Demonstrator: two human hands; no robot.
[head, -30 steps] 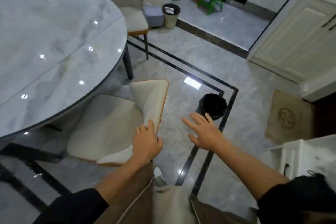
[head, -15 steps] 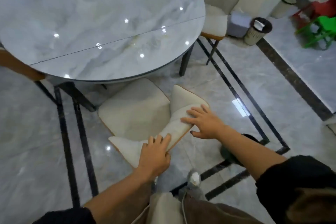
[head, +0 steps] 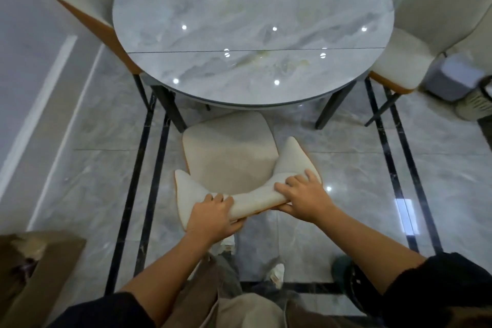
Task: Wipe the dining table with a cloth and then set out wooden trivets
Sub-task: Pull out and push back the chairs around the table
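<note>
Both hands grip the curved top edge of the cream chair's backrest (head: 255,198): the left hand (head: 211,217) wraps its left part, fingers curled over the rim, and the right hand (head: 303,198) clamps its right part. The chair's seat (head: 229,152) points toward the round marble dining table (head: 253,29), whose near rim overhangs the seat's front. Two more cream chairs flank the table, one at its left (head: 82,0) and one at its right (head: 415,34).

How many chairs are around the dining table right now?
3: near chair, its backrest held by the left hand and right hand; left chair; right chair. Others may be out of frame.
</note>
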